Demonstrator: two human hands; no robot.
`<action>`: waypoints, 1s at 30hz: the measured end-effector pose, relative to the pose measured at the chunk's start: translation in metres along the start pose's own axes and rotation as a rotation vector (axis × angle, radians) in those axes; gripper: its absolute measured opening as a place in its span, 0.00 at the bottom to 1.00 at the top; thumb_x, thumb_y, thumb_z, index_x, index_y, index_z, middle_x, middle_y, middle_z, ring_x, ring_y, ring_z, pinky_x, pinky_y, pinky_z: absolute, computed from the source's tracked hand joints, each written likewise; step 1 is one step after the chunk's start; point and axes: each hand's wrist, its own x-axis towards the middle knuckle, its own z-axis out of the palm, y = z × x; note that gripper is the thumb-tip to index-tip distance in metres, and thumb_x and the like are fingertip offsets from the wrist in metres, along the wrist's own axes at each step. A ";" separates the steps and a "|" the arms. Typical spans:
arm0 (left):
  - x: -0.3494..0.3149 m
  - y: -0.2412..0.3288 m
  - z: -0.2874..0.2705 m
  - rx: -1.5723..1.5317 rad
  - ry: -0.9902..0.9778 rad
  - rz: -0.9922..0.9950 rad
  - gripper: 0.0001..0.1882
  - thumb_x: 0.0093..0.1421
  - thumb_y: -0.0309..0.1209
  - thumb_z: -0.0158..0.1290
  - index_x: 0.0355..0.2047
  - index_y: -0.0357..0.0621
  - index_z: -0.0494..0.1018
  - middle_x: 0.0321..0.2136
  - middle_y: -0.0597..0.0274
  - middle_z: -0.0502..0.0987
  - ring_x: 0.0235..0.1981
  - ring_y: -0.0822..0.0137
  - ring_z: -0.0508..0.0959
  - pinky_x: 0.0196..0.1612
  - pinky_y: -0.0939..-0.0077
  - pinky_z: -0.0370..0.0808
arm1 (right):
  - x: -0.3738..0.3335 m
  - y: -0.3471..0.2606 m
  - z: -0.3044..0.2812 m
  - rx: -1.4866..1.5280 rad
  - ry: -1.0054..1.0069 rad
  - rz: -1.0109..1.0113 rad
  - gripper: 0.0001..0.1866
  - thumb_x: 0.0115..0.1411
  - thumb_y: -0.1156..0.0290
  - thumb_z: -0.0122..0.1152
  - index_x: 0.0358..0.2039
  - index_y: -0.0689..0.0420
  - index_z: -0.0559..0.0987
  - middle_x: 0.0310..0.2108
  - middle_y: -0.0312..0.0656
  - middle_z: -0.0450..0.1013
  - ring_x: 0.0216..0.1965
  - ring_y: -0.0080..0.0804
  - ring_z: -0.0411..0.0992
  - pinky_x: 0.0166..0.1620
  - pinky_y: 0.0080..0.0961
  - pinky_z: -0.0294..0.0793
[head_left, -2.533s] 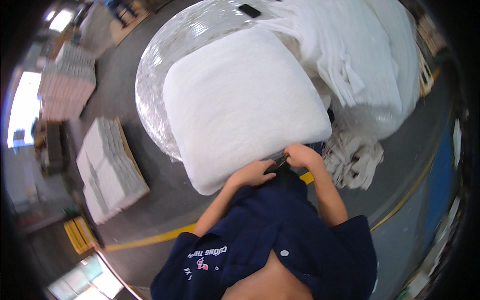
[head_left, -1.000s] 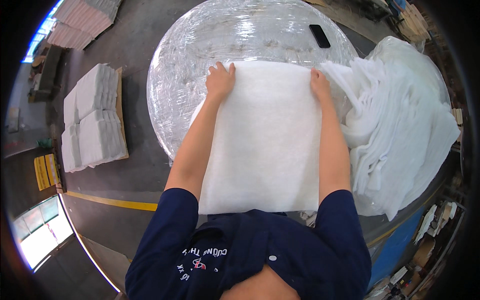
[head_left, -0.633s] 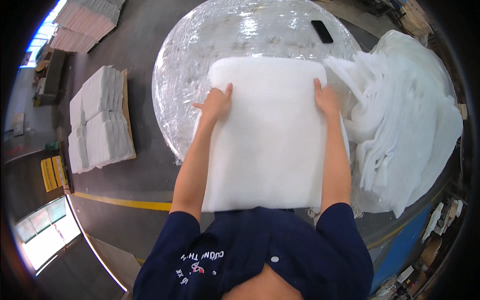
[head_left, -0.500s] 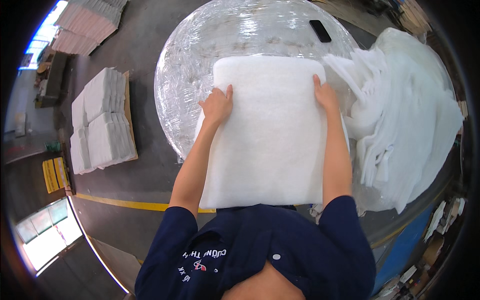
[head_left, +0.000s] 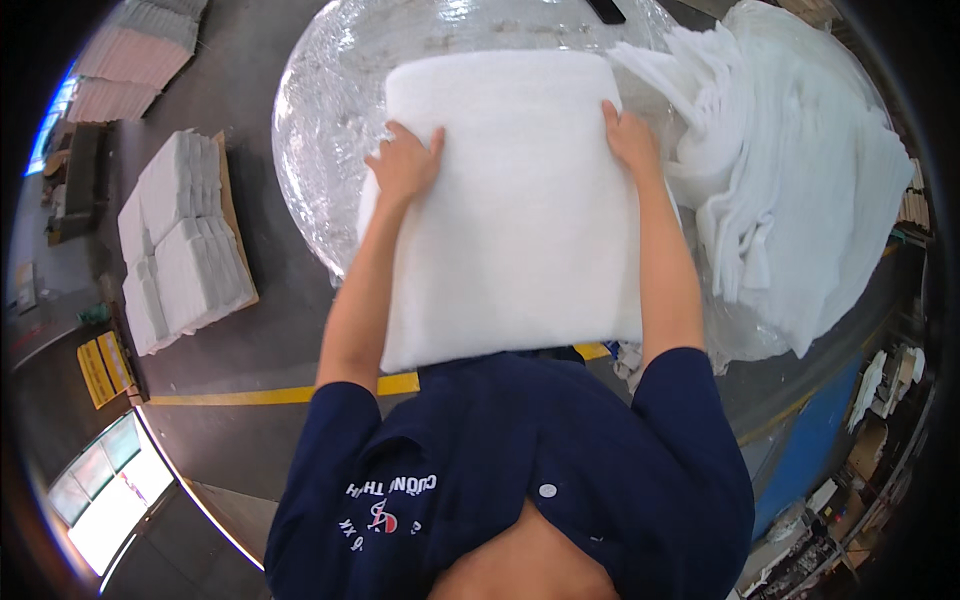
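The white pad (head_left: 510, 210) sits between my two hands, filling the middle of the frame, its far end over the round top (head_left: 310, 150) wrapped in clear plastic and its near end close to my dark blue shirt (head_left: 480, 450).

My left hand (head_left: 405, 165) is at the pad's left edge, upper left of centre — thumb on the white face, fingers part-spread toward the outside. My right hand (head_left: 632, 145) is at the right edge, thumb laid along the face and pointing up the frame, the other fingers curled and mostly hidden. I touch the pad on both sides, but I cannot tell whether my fingers close beneath it.

Just beyond my right hand, a white heap (head_left: 800, 180) fills the upper right — a black phone (head_left: 606, 10) shows at the top edge. At left stands a white stack (head_left: 190, 235).
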 end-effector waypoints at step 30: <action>-0.211 -0.128 0.003 -0.502 -0.143 0.071 0.33 0.72 0.52 0.34 0.54 0.28 0.66 0.47 0.29 0.74 0.51 0.36 0.74 0.55 0.55 0.68 | -0.253 0.174 0.027 0.704 0.260 0.035 0.27 0.69 0.51 0.47 0.45 0.65 0.78 0.42 0.59 0.77 0.48 0.50 0.75 0.53 0.34 0.69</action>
